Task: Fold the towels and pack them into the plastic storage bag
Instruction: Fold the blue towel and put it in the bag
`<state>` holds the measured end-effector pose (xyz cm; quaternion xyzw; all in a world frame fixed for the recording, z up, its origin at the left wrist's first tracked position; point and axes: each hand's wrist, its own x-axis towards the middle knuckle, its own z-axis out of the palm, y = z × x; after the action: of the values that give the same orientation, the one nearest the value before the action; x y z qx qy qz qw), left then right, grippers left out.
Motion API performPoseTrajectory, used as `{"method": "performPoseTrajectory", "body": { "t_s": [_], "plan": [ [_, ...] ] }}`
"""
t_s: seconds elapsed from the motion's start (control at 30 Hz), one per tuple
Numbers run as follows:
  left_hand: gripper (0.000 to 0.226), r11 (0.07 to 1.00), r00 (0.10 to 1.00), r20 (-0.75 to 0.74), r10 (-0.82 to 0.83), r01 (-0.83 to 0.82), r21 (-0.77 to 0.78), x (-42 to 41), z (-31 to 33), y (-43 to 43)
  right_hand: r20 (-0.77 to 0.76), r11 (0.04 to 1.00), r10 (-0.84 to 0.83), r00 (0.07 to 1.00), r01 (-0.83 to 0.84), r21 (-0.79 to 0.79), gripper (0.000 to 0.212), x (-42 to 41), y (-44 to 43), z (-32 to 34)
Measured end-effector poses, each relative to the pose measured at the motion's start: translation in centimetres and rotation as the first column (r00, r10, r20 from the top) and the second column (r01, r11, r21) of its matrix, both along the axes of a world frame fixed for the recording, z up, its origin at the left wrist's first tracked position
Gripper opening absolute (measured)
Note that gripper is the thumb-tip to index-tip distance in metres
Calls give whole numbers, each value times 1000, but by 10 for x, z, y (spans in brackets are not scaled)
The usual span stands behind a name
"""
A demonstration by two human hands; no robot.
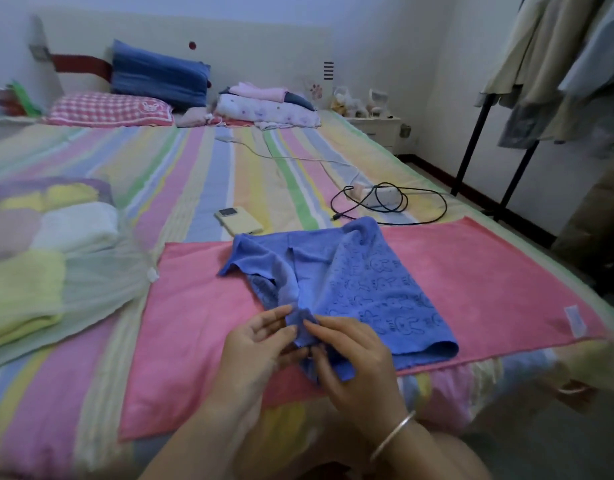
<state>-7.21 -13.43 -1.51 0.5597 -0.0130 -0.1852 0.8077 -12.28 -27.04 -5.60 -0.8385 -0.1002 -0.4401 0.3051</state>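
You find no text here that can be read. The white label (574, 321) at the near right corner of the pink towel (472, 271) is too blurred for you to make out any wording. The blue towel (375, 282) carries a dark print of rabbit figures with small marks among them, too small to read as letters. The checked pillow (108, 110) bears a rabbit emblem only.

Left hand (255, 344) and right hand (350, 358) pinch one corner of a rumpled blue towel (361, 282) lying on a flat pink towel (472, 271) at the bed's (194, 161) near edge.
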Motion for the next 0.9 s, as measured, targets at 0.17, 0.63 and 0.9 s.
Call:
{"method": "performPoseTrajectory", "body": {
  "t_s": [0.17, 0.63, 0.9],
  "plan": [
    [22, 994, 992, -57, -112, 111, -25, -3, 5, 13, 59, 997, -77, 995, 79, -25, 22, -5, 9, -4],
    [3, 987, 993, 66, -99, 89, 136, -5, 10, 24, 145, 988, -144, 979, 150, -31, 18, -7, 23, 7],
    [10, 871, 867, 450, -213, -39, 489, 5, 0, 30, 95, 978, -128, 987, 110, 176, 12, -4, 30, 13]
  ]
}}
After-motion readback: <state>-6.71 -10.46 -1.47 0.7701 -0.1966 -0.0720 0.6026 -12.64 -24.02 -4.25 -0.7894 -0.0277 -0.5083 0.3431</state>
